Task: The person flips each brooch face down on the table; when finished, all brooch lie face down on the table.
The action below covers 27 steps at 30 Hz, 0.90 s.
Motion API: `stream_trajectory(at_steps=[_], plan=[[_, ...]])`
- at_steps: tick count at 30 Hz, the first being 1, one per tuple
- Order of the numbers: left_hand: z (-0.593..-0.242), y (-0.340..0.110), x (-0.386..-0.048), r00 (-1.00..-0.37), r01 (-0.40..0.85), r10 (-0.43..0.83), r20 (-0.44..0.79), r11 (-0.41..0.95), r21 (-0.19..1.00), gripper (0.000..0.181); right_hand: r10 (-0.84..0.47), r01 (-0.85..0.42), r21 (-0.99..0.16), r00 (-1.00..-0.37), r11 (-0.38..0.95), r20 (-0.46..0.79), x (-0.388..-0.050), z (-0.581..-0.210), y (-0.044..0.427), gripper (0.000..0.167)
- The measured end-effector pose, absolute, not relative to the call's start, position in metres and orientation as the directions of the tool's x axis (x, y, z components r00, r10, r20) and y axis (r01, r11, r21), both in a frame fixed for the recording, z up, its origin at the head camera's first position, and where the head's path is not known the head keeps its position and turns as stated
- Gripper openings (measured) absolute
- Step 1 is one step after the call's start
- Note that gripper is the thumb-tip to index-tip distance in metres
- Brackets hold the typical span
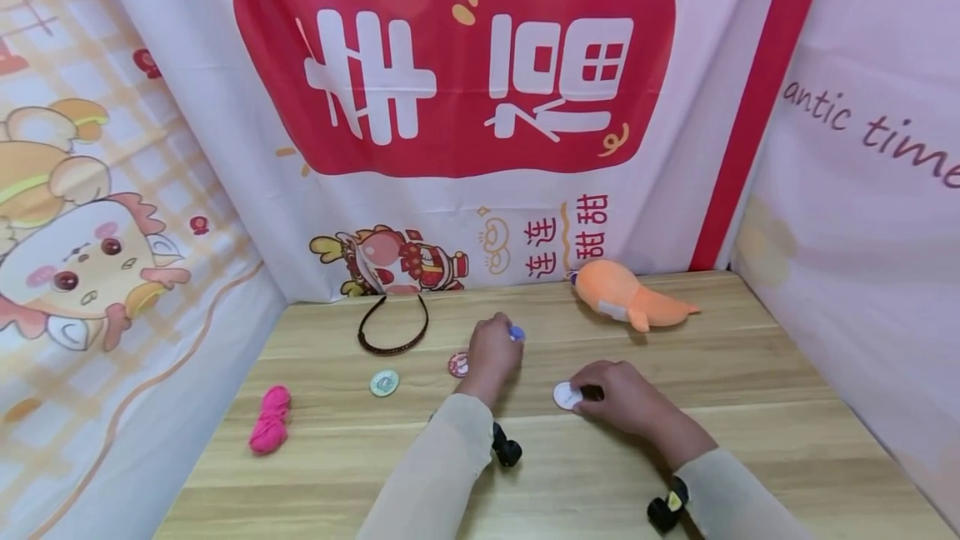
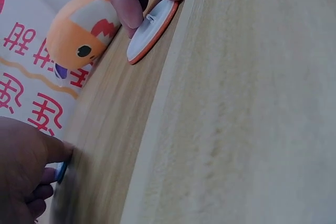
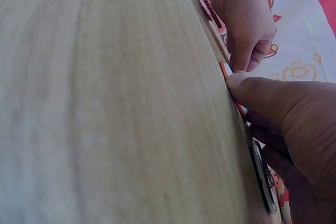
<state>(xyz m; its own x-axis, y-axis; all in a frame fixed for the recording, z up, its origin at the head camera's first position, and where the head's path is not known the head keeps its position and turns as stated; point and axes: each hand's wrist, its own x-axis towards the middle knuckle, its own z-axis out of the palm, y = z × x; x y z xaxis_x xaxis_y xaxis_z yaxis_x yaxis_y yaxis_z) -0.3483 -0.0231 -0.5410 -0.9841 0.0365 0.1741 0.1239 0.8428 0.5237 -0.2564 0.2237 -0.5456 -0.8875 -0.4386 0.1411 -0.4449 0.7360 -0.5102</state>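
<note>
My left hand (image 1: 495,350) pinches a small blue round piece (image 1: 517,332) at the table's middle. Its dark blue edge (image 2: 62,170) shows under the fingertips in the left wrist view. To the right, my right hand (image 1: 618,397) holds a flat round disc (image 1: 567,395) by its edge, between thumb and fingers. In the left wrist view this disc (image 2: 152,30) has a white face and an orange rim, and stands tilted. Beneath the right fingers lies a second, dark-rimmed disc (image 3: 269,184). A red patterned disc (image 1: 458,364) is partly hidden behind my left hand.
A pale green disc (image 1: 385,383) lies left of my hands, with a dark braided headband (image 1: 393,350) behind it. Pink yarn (image 1: 270,421) sits at the left. An orange plush toy (image 1: 630,297) lies at the back right. Printed cloth (image 1: 457,198) hangs behind the table (image 1: 337,473).
</note>
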Motion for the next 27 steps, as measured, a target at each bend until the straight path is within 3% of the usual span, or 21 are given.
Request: stream_trajectory(at_steps=[13,27], plan=[[-0.533,-0.036,-0.327,-0.971,0.229,0.23,0.06,0.831,0.508,0.023,-0.451,-0.46,-0.5,-0.88,0.734,0.149,-0.257,-0.548,0.225,0.03],[-0.53,-0.044,-0.289,-0.936,0.338,0.345,0.067,0.835,0.434,0.023,-0.436,-0.436,-0.518,-0.89,0.736,0.13,-0.254,-0.542,0.223,0.03]])
